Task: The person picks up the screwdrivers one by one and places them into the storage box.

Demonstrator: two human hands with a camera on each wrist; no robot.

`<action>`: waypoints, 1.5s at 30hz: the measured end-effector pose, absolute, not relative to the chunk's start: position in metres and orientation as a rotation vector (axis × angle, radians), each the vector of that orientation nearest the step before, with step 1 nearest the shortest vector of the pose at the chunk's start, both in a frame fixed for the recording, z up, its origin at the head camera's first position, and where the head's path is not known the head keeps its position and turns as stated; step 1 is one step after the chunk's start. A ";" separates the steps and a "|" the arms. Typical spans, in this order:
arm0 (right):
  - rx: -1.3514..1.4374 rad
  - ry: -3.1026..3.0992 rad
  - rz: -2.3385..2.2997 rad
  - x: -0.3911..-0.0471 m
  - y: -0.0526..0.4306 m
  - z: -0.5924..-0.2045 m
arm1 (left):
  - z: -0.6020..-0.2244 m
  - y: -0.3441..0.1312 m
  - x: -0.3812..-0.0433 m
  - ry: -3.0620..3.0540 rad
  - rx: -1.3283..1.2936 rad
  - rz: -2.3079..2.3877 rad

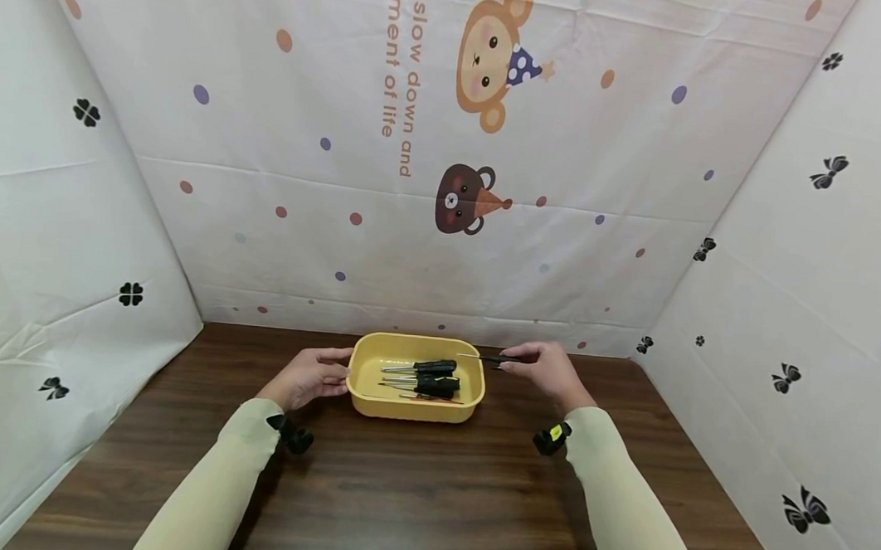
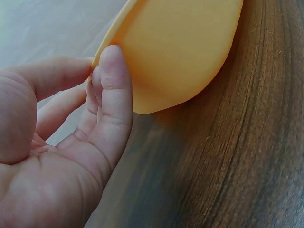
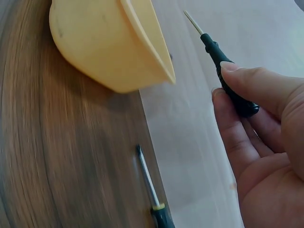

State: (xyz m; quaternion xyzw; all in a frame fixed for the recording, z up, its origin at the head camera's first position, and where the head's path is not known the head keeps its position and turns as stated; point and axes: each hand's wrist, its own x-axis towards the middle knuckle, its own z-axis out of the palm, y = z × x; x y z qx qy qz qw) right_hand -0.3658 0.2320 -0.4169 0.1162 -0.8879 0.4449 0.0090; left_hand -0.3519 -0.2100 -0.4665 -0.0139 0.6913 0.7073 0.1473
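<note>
A shallow yellow plastic bin (image 1: 411, 410) stands at the back of the table. Several screwdrivers (image 1: 433, 383) with black handles lie inside it, side by side. My left hand (image 1: 314, 378) is at the bin's left end; its nearly straight fingers (image 2: 114, 71) touch the wall near the rim. Thumb and fingers of my right hand (image 1: 543, 372) pinch a small black-handled screwdriver (image 3: 228, 80). Its thin metal shaft points left, over the bin's right rim in the head view. Below that hand, another screwdriver (image 3: 151, 183) lies on the table, its handle cut off by the right wrist view's edge.
The dark wood-grain table (image 1: 406, 497) ends just behind the bin at a pale printed cloth wall (image 1: 262, 249). Similar cloth hangs on the left side (image 1: 51, 288) and the right side (image 1: 752, 324). Each wrist carries a small black camera.
</note>
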 end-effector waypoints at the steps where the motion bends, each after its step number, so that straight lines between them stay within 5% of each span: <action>1: 0.362 -2.777 1.387 -0.367 0.228 -0.417 | -0.466 -0.210 -0.352 1.992 -0.043 2.034; 45: 0.732 -2.871 1.077 -0.364 0.142 -0.435 | -0.469 -0.209 -0.352 1.971 -0.075 2.055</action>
